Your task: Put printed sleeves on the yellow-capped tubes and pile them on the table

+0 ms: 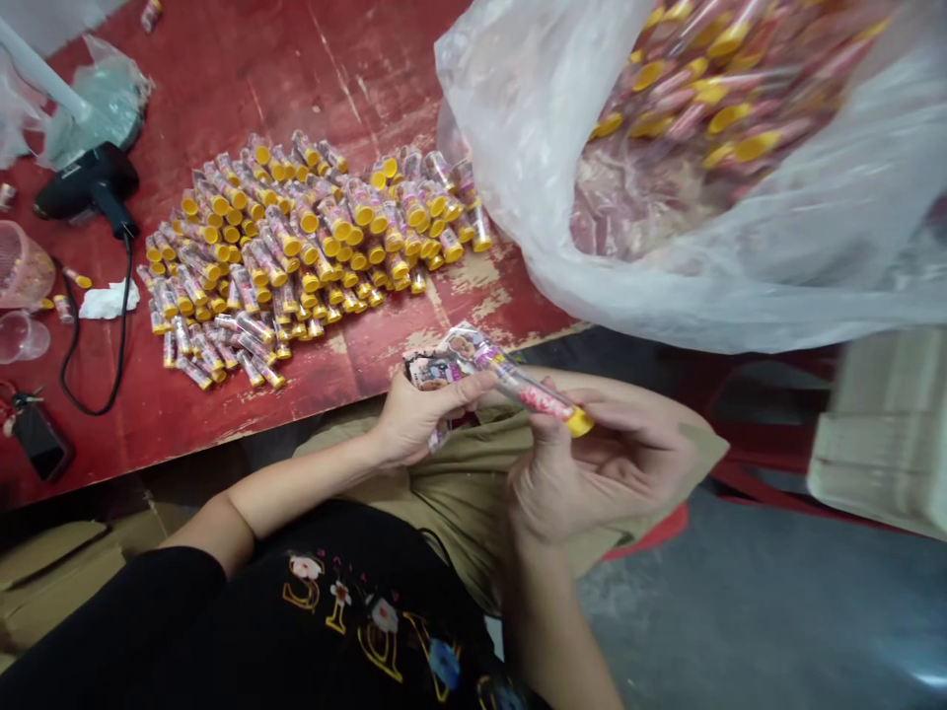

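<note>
My left hand (425,409) is closed on a bunch of printed plastic wrappers (436,371), held over my lap. In my right hand (592,463), between thumb and fingers, is the yellow-capped end of a clear tube (544,397) with pink and white contents. The tube's far end lies against a printed wrapper beside my left thumb; whether it is inside the wrapper I cannot tell. Just beyond, on the red table (385,350), lies a large pile of wrapped tubes (311,237), many with yellow caps facing me.
A big translucent bag (533,168) of yellow-capped tubes stands at the right. At the left are a black heat gun (93,182) with its cable, a pink basket (22,266), a white tissue (109,301) and a phone with keys (40,439). A pale crate (884,434) is at far right.
</note>
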Available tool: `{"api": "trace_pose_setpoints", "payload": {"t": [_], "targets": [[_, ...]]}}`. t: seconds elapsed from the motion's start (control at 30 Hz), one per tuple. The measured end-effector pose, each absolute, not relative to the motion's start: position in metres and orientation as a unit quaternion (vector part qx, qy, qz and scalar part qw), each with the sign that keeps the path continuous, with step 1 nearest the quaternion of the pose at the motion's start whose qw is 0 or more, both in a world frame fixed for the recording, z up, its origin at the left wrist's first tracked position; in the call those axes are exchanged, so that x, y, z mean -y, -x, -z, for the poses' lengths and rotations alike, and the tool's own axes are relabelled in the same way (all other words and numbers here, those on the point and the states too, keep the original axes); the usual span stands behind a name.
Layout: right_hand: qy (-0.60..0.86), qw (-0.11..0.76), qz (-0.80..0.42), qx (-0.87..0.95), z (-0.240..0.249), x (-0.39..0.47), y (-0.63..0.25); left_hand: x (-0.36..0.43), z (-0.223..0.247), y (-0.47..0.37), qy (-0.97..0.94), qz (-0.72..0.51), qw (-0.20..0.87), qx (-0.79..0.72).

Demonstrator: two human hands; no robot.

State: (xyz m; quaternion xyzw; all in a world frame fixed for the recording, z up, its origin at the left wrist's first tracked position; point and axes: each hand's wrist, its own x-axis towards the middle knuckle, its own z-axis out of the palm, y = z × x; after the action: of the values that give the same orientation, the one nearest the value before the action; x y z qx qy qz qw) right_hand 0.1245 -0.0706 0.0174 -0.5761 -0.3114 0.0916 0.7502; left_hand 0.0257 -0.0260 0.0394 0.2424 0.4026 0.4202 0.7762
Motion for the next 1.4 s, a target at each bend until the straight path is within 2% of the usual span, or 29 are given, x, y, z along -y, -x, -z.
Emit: {"api": "trace_pose_setpoints", "payload": {"t": [0.1, 0.2, 0.33, 0.4, 0.47, 0.57, 0.77, 1.0, 1.13, 1.27, 1.4], "targets": [[0.587, 0.749, -0.07, 0.301, -0.015, 0.075, -0.117, 0.026, -0.038, -0.028, -0.239, -0.394, 0.796, -0.392], [0.571, 0.734, -0.115, 0.349, -0.016, 0.082, -0.12, 0.021, -0.039, -0.025, -0.243, -0.397, 0.797, -0.385], [0.542, 0.626, -0.224, 0.515, -0.024, 0.091, -0.137, 0.011, -0.04, -0.014, -0.265, -0.372, 0.798, -0.393], [0.558, 0.6, -0.188, 0.542, -0.027, 0.09, -0.143, 0.01, -0.041, -0.011, -0.286, -0.358, 0.799, -0.388], [0.587, 0.611, -0.13, 0.515, -0.028, 0.086, -0.144, 0.012, -0.041, -0.01, -0.299, -0.359, 0.794, -0.39], [0.614, 0.61, -0.108, 0.489, -0.032, 0.078, -0.14, 0.016, -0.042, -0.01, -0.297, -0.358, 0.791, -0.398], [0.583, 0.599, -0.056, 0.546, -0.039, 0.066, -0.137, 0.01, -0.041, -0.009, -0.283, -0.365, 0.795, -0.393], [0.56, 0.593, -0.001, 0.579, -0.02, 0.05, -0.139, -0.004, -0.04, -0.009, -0.242, -0.407, 0.791, -0.387], [0.566, 0.62, -0.044, 0.542, -0.004, 0.01, -0.135, -0.025, -0.029, -0.007, -0.201, -0.428, 0.779, -0.411], [0.568, 0.65, -0.072, 0.499, 0.011, -0.067, -0.12, -0.049, -0.019, 0.002, -0.124, -0.473, 0.759, -0.429], [0.534, 0.607, -0.124, 0.575, 0.022, -0.136, -0.151, -0.051, -0.014, 0.019, -0.09, -0.474, 0.736, -0.474]]}}
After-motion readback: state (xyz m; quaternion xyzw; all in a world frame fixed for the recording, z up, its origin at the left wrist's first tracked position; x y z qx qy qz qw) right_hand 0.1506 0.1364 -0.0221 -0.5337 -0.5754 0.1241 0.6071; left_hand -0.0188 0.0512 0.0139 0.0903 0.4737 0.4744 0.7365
